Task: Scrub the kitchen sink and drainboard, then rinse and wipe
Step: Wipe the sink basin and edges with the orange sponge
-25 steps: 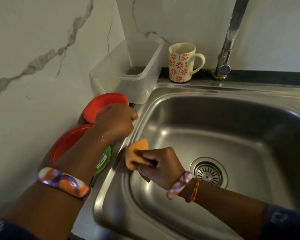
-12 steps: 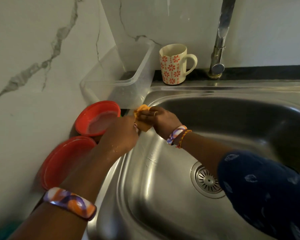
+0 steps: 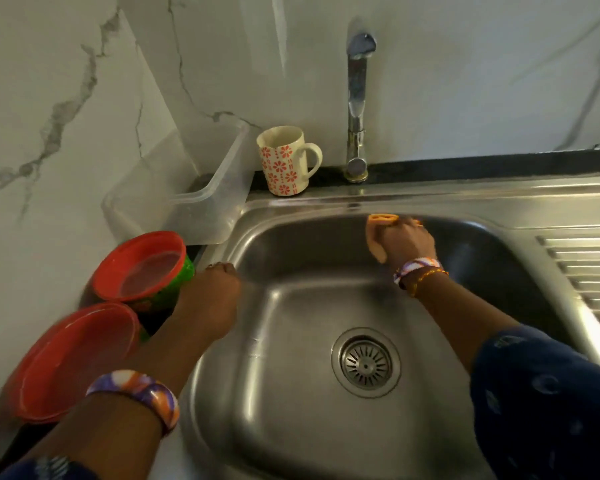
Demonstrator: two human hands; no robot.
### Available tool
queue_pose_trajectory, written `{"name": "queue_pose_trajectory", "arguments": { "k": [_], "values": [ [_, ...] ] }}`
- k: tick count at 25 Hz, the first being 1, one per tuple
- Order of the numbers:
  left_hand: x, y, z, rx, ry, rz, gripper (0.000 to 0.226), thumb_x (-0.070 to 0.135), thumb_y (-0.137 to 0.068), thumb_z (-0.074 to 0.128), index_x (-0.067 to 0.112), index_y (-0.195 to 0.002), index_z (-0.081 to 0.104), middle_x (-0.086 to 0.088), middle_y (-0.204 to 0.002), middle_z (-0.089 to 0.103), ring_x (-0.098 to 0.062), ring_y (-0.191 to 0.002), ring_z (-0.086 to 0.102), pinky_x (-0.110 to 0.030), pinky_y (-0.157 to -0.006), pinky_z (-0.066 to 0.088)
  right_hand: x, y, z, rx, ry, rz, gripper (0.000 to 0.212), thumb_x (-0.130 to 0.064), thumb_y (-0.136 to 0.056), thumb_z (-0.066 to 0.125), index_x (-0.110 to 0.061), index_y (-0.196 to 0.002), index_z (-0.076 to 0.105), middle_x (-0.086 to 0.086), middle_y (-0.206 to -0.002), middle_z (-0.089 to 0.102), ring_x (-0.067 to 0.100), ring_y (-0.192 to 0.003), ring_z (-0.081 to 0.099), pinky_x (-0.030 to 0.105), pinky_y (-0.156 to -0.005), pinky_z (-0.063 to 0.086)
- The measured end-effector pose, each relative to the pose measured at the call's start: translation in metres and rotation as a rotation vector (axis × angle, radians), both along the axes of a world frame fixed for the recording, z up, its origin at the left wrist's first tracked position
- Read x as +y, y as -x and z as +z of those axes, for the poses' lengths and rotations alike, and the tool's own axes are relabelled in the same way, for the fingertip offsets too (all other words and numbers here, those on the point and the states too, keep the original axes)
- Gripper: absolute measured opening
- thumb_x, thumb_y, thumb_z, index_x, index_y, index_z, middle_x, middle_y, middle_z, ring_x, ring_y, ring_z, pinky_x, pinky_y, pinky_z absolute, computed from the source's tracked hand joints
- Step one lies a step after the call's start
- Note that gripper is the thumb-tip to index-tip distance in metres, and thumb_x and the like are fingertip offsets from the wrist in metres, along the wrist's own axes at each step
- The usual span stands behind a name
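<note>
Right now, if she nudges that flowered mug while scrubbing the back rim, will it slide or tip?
The mug looks ceramic, so probably heavy enough to slide rather than tip, and breakable. It stands upright on the sink's back ledge, likely slick steel. Its handle faces the faucet, which might stop it.

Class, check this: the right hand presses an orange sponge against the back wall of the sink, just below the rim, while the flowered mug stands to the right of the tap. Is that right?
Not quite. The head view shows the flowered mug standing to the left of the tap, not the right. The rest holds: the right hand presses the orange sponge against the sink's back wall, just below the rim.
</note>
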State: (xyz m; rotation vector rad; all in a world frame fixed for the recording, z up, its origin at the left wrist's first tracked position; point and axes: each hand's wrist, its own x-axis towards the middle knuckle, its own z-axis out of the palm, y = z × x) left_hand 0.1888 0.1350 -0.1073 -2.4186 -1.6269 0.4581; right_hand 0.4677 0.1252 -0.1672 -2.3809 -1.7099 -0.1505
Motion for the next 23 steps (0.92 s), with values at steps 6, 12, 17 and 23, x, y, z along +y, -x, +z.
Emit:
{"name": "queue_pose_trajectory", "arguments": {
  "k": [6, 12, 17, 23],
  "values": [
    [0.001, -0.015, 0.005, 0.082, -0.082, -0.037, 0.024, 0.006, -0.093, 0.049, 0.010, -0.115, 0.058, -0.005, -0.119, 0.061, -0.020, -0.111, 0.060, -0.025, -0.086, 0.048, -0.038, -0.052, -0.027, 0.365, -0.225, -0.500, 0.025, -0.020, -0.089, 0.059, -0.003, -0.104, 0.068, 0.020, -0.105, 0.067, 0.038, -0.106, 0.059, 0.041, -0.092, 0.047],
    [0.002, -0.011, -0.001, 0.094, -0.112, -0.094, 0.029, 0.000, -0.088, 0.051, 0.009, -0.114, 0.057, -0.007, -0.118, 0.059, -0.024, -0.110, 0.059, -0.029, -0.083, 0.049, 0.015, 0.005, -0.067, 1.170, -0.951, -0.714, 0.023, -0.018, -0.076, 0.072, -0.008, -0.097, 0.070, 0.011, -0.098, 0.071, 0.023, -0.092, 0.067, 0.033, -0.092, 0.052],
    [0.006, -0.012, -0.013, 0.129, -0.152, -0.099, 0.034, -0.002, -0.087, 0.044, 0.005, -0.121, 0.049, -0.011, -0.118, 0.058, -0.026, -0.110, 0.059, -0.032, -0.084, 0.048, 0.035, 0.044, -0.076, 1.172, -0.899, -0.625, 0.020, -0.001, -0.078, 0.067, 0.000, -0.098, 0.070, 0.014, -0.098, 0.069, 0.019, -0.088, 0.063, 0.026, -0.087, 0.051],
    [0.005, -0.012, -0.015, 0.054, -0.139, -0.061, 0.034, 0.003, -0.091, 0.045, 0.005, -0.125, 0.043, -0.012, -0.124, 0.053, -0.026, -0.113, 0.055, -0.031, -0.083, 0.047, 0.078, 0.126, -0.107, 1.199, -0.420, -0.327, 0.024, -0.003, -0.077, 0.069, -0.012, -0.099, 0.074, 0.002, -0.094, 0.071, 0.010, -0.090, 0.063, 0.010, -0.077, 0.043]
  ]
}}
